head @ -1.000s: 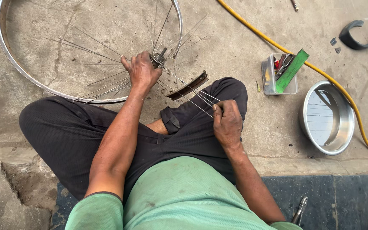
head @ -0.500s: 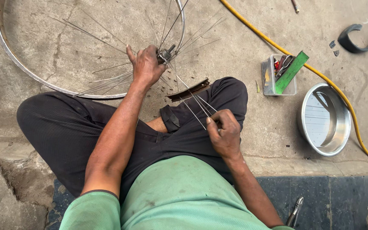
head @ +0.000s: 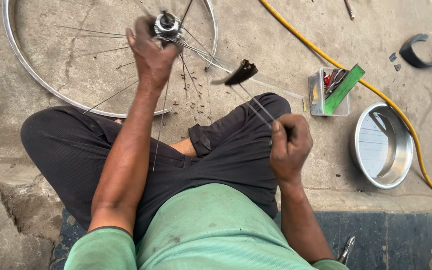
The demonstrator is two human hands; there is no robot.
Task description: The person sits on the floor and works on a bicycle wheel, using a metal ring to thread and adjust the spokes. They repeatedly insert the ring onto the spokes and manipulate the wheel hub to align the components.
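The left hand [head: 152, 52] is raised over the floor [head: 276, 45], its fingers wrapped around the wheel hub [head: 167, 25], from which loose spokes [head: 201, 52] fan out and hang. The right hand [head: 290, 142] is closed in a fist above the right knee, its fingers gripping the free ends of several spokes that run back toward the hub. A dark flat piece [head: 241, 72] sits among those spokes; what it is cannot be told. The bare wheel rim [head: 36, 80] lies flat on the floor beyond the knees. To the right stand a small tool tray [head: 321, 102], a metal bowl [head: 382, 145] and a yellow hose [head: 376, 90].
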